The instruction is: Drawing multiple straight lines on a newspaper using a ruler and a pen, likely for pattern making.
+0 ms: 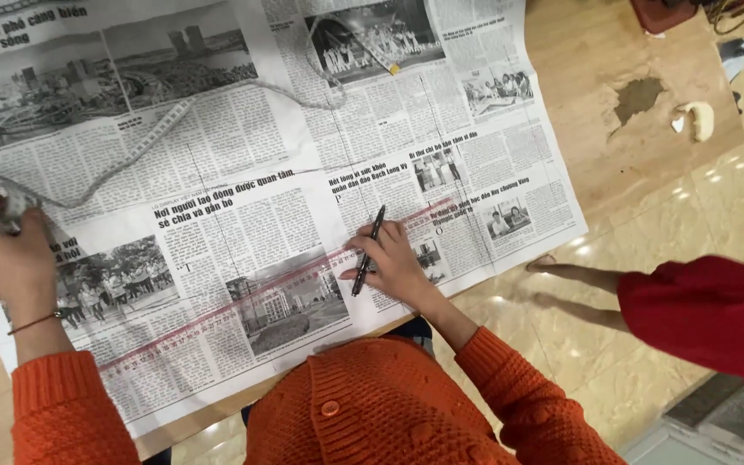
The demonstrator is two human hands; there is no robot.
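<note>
A large newspaper sheet [243,129] lies spread over a wooden table. A long clear ruler with red markings [243,301] runs diagonally across its lower part. My right hand [393,263] holds a black pen [368,248] and rests on the ruler's right portion. My left hand [2,254] grips one end of a white measuring tape [144,146] at the paper's left edge; the tape snakes up across the sheet toward the top middle. Orange knitted sleeves cover both my arms.
The wooden table [596,77] has a worn patch and a small pale object [699,119] near its right edge. Another person's bare legs and red garment [708,314] stand on the shiny tiled floor at right.
</note>
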